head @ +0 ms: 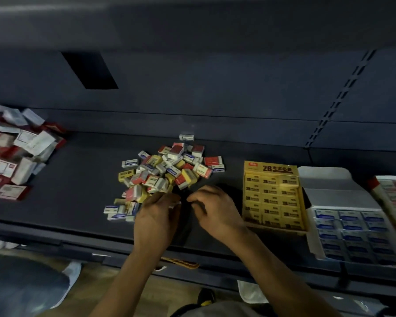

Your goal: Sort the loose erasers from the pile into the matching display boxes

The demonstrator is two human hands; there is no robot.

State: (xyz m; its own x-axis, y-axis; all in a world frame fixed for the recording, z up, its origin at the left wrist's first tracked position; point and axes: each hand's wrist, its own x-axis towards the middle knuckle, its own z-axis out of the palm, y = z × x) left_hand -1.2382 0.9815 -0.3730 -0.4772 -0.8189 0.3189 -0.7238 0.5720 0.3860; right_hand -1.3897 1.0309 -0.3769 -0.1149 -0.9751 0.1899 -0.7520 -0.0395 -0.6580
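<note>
Location: the pile of loose erasers (167,175) lies mid-shelf on the dark shelf (66,209), a jumble of yellow, red and blue-and-white sleeved blocks. One stray eraser (186,137) sits apart behind it, against the back wall. A few blue-and-white erasers (117,212) lie at the pile's near left corner.

Destinations: the yellow display box (272,197) stands just right of my hands, its rows looking full or nearly so. Beside it is the blue-and-white display box (352,234), flap up. A red-edged box (393,193) is cut off at the frame edge.

Grip state: my left hand (157,216) is at the pile's near edge, fingers curled in among the yellow and red pieces. A pale sliver shows at the fingertips, but I cannot tell whether it is held. My right hand (215,209) sits just beside it, fingers bent and tips drawn together. Blur hides whether that grip has anything in it.

Handling, as judged: these are small, light blocks, firm enough to pinch without harm. The paper sleeves may be slick and could slide off the rubber. I would take each one across its long sides, thumb opposite forefinger. Pulling from the loose stack will likely shift its neighbours.

Other: a heap of red-and-white packets (16,154) lies at far left.
</note>
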